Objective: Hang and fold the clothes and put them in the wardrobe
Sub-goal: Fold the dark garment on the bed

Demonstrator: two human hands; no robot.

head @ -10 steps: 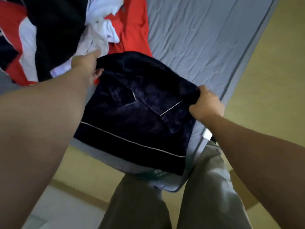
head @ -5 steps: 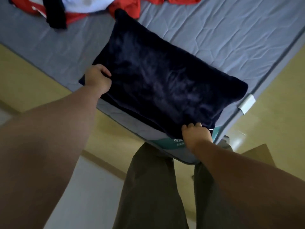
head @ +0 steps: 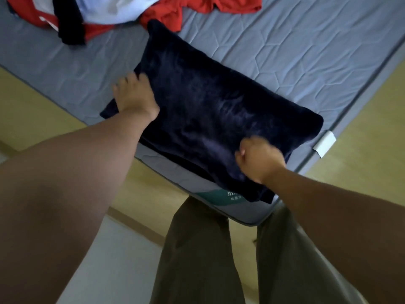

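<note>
Head view: the folded dark navy velvet garment [head: 208, 110] lies at the near corner of the grey quilted mattress [head: 285, 51], with bare bed to its right. The left hand [head: 133, 95] presses its left edge with fingers spread. The right hand [head: 259, 160] rests curled and blurred on the near end; its grip cannot be told.

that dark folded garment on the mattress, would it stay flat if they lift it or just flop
Probably floppy: the dark garment lies in soft layers, with a loose corner poking out by the left hand. Likely thick and slightly heavy for clothing, given its plush sheen. Its nap may grip the mattress rather than slide.
</note>
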